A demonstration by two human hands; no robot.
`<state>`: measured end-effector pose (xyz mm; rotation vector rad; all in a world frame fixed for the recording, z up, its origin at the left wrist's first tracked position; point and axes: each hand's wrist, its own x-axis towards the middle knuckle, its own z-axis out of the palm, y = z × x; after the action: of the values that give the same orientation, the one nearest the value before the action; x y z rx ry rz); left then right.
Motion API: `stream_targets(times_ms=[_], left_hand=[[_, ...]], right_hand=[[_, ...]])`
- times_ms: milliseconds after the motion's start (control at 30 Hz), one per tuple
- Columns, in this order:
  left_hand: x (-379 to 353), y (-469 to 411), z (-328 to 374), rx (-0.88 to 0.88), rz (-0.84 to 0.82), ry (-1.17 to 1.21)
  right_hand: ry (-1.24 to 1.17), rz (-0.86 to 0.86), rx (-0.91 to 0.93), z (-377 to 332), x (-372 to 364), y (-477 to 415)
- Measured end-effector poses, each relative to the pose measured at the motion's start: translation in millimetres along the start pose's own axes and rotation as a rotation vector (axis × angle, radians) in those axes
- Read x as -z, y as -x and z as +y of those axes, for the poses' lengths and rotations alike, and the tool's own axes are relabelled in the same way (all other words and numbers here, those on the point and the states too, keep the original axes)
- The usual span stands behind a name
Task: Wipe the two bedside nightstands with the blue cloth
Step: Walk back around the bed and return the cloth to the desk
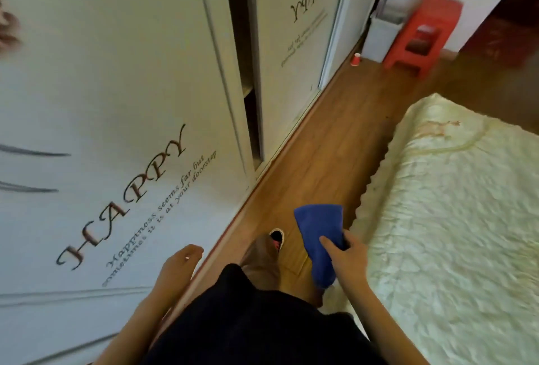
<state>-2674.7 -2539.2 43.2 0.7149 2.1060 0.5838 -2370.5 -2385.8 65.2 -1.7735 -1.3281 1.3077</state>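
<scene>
The blue cloth [319, 233] hangs folded in my right hand [348, 253], which grips it near its lower half above the wooden floor, beside the bed edge. My left hand [178, 262] swings loose at my side near the wardrobe, fingers curled, holding nothing. No nightstand is in view. My foot in a slipper [276, 237] steps forward between the hands.
A white sliding wardrobe [116, 102] with "HAPPY" lettering lines the left. A bed with a cream quilt [455, 204] fills the right. A narrow strip of wooden floor [335, 137] runs between them toward a red plastic stool [423, 32], a white bin [379, 35] and a small red cup [355, 59].
</scene>
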Motion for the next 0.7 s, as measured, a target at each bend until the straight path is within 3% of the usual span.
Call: stream_targets(times_ms=[267,433,700], left_hand=[[-35,-173,208,-0.314,-0.315,-0.237],[-65,-240,313,-0.475,-0.418,-0.248],[-125,-352,403,-0.312,-0.427,-0.212]], right_hand=[[-0.026,0.401,-0.172,-49,52,-128],[-0.053,0.547,-0.249,-74,94,-193],[-0.073,0.564,-0.279,-100,141,-353]])
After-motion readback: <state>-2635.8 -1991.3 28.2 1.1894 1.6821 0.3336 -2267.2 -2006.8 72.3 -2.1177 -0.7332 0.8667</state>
